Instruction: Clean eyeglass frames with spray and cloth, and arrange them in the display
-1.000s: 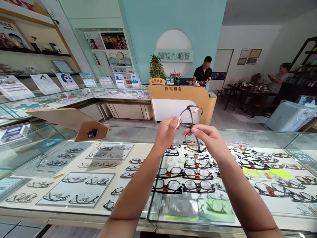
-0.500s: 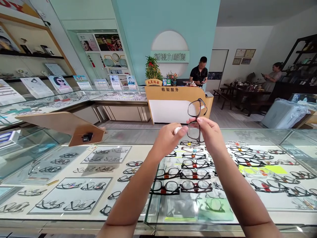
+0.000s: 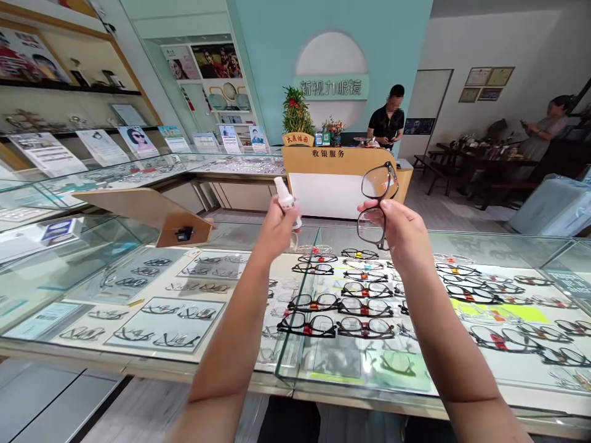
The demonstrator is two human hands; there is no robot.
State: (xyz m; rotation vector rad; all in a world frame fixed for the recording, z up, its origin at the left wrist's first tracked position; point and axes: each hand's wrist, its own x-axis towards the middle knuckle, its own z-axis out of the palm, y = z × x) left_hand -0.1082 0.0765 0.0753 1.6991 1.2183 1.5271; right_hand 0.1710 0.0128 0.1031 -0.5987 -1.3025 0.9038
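Observation:
A small white spray bottle point(image 3: 285, 195) with a reddish base is gripped in my left hand point(image 3: 277, 231), its nozzle end up and tilted to the left. My right hand point(image 3: 406, 231) pinches a pair of dark-framed eyeglasses point(image 3: 370, 226) at the bridge, so the lenses stand one above the other. The spray bottle and the eyeglasses are apart. Both hands are raised over a glass display case point(image 3: 295, 384), in which rows of black-framed glasses point(image 3: 364, 326) lie, several with red tags on them.
A wooden board point(image 3: 148, 209) leans on the case at left. Beyond stand a reception counter point(image 3: 332, 191) with a potted plant point(image 3: 295, 114), and a person in black point(image 3: 385, 126) behind it. Another person point(image 3: 545, 129) is at far right, near a plastic-wrapped grey object point(image 3: 549, 206).
My left hand has moved left, away from the eyeglasses, and the spray bottle now shows upright in it. My right hand still holds the eyeglasses. The view has shifted slightly.

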